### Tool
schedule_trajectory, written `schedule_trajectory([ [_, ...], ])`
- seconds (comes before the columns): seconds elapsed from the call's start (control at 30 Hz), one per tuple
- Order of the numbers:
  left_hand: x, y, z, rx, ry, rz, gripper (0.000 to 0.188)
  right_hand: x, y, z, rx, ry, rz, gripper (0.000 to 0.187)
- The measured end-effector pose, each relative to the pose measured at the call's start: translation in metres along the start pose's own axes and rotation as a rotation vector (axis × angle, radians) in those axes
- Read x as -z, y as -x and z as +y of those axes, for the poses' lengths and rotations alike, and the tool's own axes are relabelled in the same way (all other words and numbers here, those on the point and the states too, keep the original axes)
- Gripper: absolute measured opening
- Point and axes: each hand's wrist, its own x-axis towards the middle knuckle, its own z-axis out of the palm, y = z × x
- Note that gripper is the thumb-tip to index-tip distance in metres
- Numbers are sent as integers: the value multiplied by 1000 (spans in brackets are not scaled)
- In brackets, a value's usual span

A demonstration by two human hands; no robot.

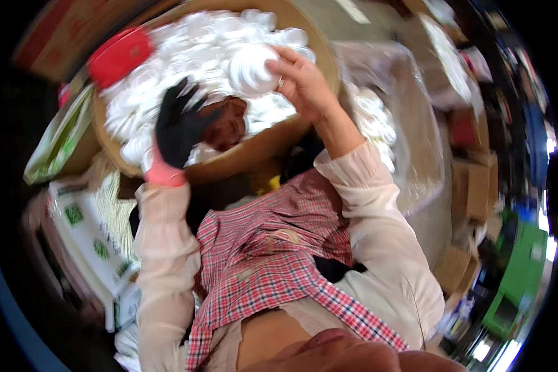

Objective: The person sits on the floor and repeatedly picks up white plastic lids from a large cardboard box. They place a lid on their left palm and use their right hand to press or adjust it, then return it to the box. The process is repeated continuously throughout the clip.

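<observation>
My bare right hand (304, 82), with a ring on one finger, grips a white round ridged piece (252, 69) by its right side. Motion smears it, so whether it is one piece or a small stack cannot be made out. Below it, a large cardboard container (271, 147) holds a heap of similar white round pieces (195, 44). My left hand (181, 126) wears a black glove; its fingers are spread over the heap and nothing shows in them. Right beside its fingertips lies a shiny reddish-brown object (228, 126) of unclear kind.
A red box-like container (121, 57) rests on the heap's far left. To the right, a clear plastic bag (409, 118) lines another load of white pieces (373, 118). White printed sacks (90, 232) lie at left. Cardboard boxes (471, 189) and a green machine or bin (518, 273) stand farther right.
</observation>
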Motion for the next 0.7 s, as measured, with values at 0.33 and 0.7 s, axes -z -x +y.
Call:
schedule_trajectory([
  [0.33, -3, -8, 0, 242, -234, -92, 48, 373, 163, 74, -30, -222, 1131, 27],
  [0.7, 26, -9, 62, -88, -527, 181, 43, 323, 134, 6, -49, 184, 884, 32],
])
